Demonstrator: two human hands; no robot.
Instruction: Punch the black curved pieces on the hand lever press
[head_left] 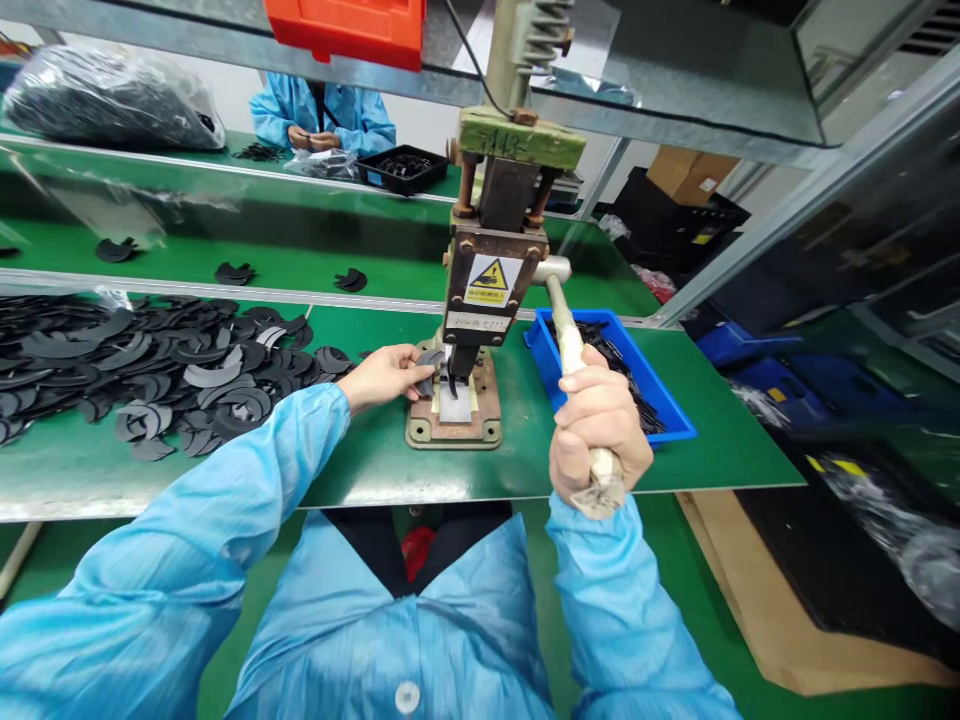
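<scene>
In the middle of the bench stands a hand-operated press [495, 220] with a yellow warning label on its front. My right hand [600, 425] is wrapped round the press's lever [564, 315], which is covered in pale wrapping. With its fingers pinched, my left hand [390, 376] holds a dark curved piece [430, 368] at the left side of the press's ram. Below the ram, a small metal plate [455, 404] lies on the press base [420, 432]. The far end of the held piece is partly hidden by the ram.
A heap of black curved pieces [217, 375] covers the bench on the left. Right of the press sits a blue bin [671, 425] with thin black parts. Behind are a conveyor belt [300, 250] with a few pieces, a co-worker [322, 110] and a red bin [352, 30] overhead.
</scene>
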